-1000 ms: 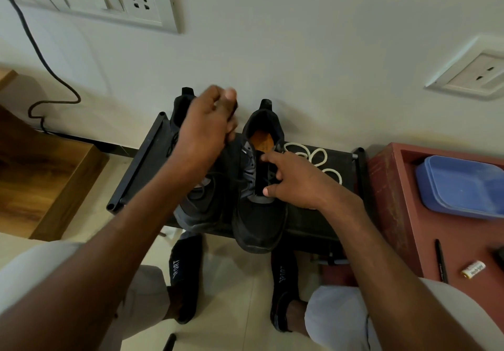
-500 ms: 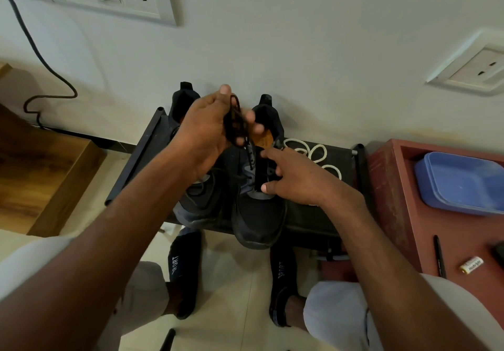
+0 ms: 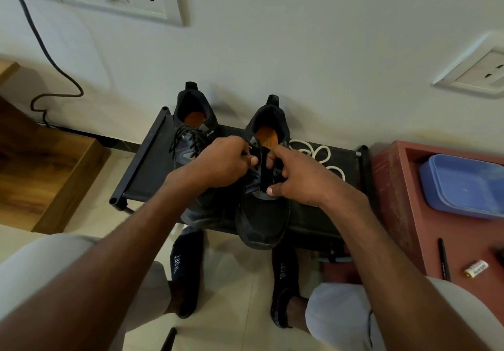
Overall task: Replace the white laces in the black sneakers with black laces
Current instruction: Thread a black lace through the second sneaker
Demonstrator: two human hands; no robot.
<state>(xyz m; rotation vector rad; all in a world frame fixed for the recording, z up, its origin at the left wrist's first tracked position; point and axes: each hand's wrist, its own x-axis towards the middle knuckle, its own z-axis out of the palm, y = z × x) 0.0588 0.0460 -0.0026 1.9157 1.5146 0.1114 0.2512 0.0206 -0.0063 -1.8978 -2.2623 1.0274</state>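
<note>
Two black sneakers stand side by side on a low black rack (image 3: 141,159) set against the wall, heels to the wall and toes toward the person. The left sneaker (image 3: 191,143) already carries a black lace (image 3: 181,139), loosely threaded with loops spilling over its eyelets. The right sneaker (image 3: 263,214) has its tongue open and an orange insole showing at the heel; its toe overhangs the front edge of the rack.

Both hands meet over the eyelet area of the right sneaker. The left hand (image 3: 221,162) is curled closed, fingertips pressed together on something dark at the shoe's left eyelet row — probably the end of a black lace, though it is hard to make out against the black upper. The right hand (image 3: 300,176) grips the right side of the tongue opening, forefinger hooked over the upper edge and thumb pressed against the lower part, pinching the shoe's flap between them.

The white laces (image 3: 319,154) lie in loose coils on the rack just right of the right sneaker, partly hidden behind the right hand. Further right a red shelf (image 3: 395,200) holds a blue lidded box (image 3: 463,184), a pen (image 3: 444,260) and a small battery (image 3: 476,268)
</note>
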